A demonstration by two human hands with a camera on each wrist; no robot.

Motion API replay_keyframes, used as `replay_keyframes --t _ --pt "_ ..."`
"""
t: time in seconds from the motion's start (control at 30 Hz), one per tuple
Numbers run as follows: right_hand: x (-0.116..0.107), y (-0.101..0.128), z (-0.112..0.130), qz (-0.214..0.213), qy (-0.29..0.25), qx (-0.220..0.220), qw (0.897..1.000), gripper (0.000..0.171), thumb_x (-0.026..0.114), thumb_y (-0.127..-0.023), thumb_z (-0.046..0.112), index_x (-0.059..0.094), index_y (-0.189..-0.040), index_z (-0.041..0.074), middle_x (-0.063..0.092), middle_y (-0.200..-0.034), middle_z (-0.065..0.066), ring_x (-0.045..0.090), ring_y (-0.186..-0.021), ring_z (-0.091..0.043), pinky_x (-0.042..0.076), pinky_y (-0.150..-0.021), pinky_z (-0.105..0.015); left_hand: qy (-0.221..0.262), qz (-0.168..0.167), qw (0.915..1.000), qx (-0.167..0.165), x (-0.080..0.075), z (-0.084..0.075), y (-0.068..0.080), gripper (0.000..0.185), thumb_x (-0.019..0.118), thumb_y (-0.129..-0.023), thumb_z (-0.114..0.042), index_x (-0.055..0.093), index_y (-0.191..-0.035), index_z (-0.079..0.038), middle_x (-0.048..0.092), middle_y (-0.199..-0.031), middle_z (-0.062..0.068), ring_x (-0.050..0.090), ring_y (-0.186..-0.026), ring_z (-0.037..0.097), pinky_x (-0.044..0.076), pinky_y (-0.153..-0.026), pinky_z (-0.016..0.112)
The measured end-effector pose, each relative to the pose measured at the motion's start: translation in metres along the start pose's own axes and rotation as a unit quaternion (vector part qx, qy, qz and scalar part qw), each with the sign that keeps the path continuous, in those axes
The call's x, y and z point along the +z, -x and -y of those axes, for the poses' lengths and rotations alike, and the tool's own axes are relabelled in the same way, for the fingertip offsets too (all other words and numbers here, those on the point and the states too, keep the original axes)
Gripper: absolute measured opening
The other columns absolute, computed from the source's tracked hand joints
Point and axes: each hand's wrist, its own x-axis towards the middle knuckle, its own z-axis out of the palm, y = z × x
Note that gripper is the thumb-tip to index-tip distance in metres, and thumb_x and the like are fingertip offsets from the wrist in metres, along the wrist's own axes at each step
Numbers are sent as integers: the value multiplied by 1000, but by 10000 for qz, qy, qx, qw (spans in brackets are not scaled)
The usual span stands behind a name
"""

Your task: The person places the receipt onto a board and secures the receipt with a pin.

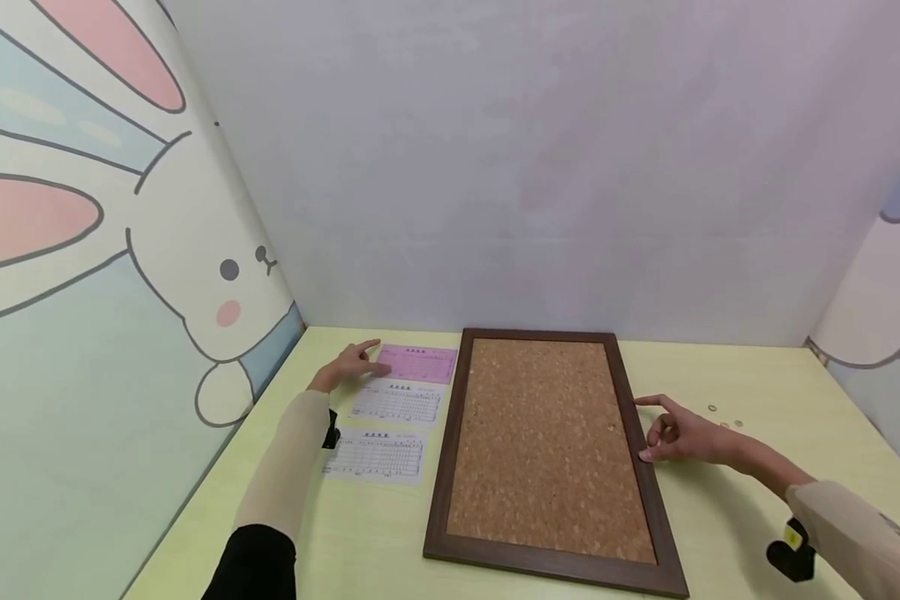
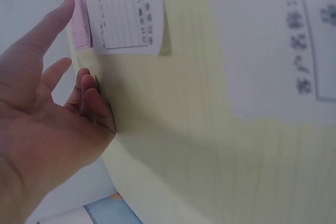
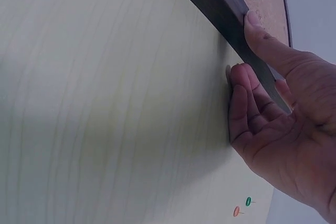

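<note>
A cork board [image 1: 547,442] in a dark brown wooden frame lies flat on the table. My right hand [image 1: 686,435] is at its right edge, the straight index finger and the thumb spread along the frame [image 3: 226,17]. The remaining fingers curl beside it, close to the table. My left hand [image 1: 350,364] reaches over a pink printed form [image 1: 418,364], thumb on its left side and index finger stretched past its upper left corner. Below the pink slip, two white printed forms [image 1: 399,403] [image 1: 375,455] lie in a column left of the board.
Thumbtacks lie right of the board, among them a green tack [image 3: 249,201] and an orange tack [image 3: 236,211]. The pale yellow table [image 1: 360,533] meets a plain wall [image 1: 540,167] at the back. A rabbit-printed panel [image 1: 195,275] borders the left side.
</note>
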Motion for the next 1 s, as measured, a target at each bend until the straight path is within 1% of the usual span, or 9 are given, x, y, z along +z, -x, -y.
replay_keyframes --t 0.13,0.27,0.37,0.5,0.53,0.6,0.8,0.9,1.0 --pt "0 2 0 -45 1 -20 10000 87 74 -92 8 13 -148 -17 57 -91 -6 54 -76 -5 48 -66 -22 -69 -60 10000 10 0 -5 -1 89 76 -91 -37 28 -161 -8 47 -110 18 45 -101 28 35 -82 34" --pt "-1 2 -1 -24 -20 -74 10000 87 75 -92 10 13 -147 -16 57 -90 -4 55 -75 -4 48 -66 -22 -66 -88 9999 45 3 -4 -1 87 77 -91 -36 32 -160 -11 45 -109 18 44 -99 27 34 -81 33" --pt "-1 -1 -2 41 34 -152 9999 86 76 -92 10 14 -145 -16 59 -89 -3 57 -76 -5 49 -67 -21 -100 -73 9999 50 5 2 4 85 77 -91 -34 33 -159 -9 43 -122 26 43 -106 32 38 -88 38" --pt "1 -7 2 66 30 177 9998 91 79 -90 15 14 -148 -12 61 -92 -5 58 -79 -8 48 -69 -22 -145 -43 9999 -23 5 8 11 84 75 -93 -32 32 -159 -6 28 -145 34 37 -121 40 37 -103 50" --pt "1 -7 4 59 -23 341 9994 94 79 -89 17 13 -150 -11 60 -93 -5 57 -79 -8 48 -70 -22 -146 -31 9999 -15 5 9 11 83 75 -93 -31 31 -160 -7 26 -147 35 36 -122 41 36 -104 51" --pt "1 -6 5 -1 -26 427 9991 94 79 -89 15 13 -150 -11 60 -93 -6 58 -79 -9 49 -71 -22 -148 -30 9999 68 6 8 10 81 74 -94 -31 32 -159 -7 25 -148 35 35 -124 41 36 -105 50" --pt "0 0 2 -65 -55 297 9995 89 76 -91 9 11 -148 -14 59 -91 -4 58 -78 -7 50 -70 -21 -134 -104 9991 383 6 -2 2 75 72 -94 -28 36 -157 -5 35 -138 35 41 -112 35 38 -91 39" --pt "-1 0 1 -31 -82 319 9995 90 75 -92 10 10 -149 -14 59 -92 -5 57 -78 -7 50 -70 -21 -90 -176 9993 306 6 -2 0 72 72 -95 -27 39 -156 -7 42 -135 31 44 -107 31 37 -87 36" --pt "-1 -2 1 -18 -58 409 9991 91 75 -93 10 9 -151 -13 59 -94 -7 56 -78 -8 50 -70 -22 -11 -251 9996 163 8 0 0 69 72 -96 -27 42 -155 -7 48 -134 30 49 -105 31 41 -87 36"
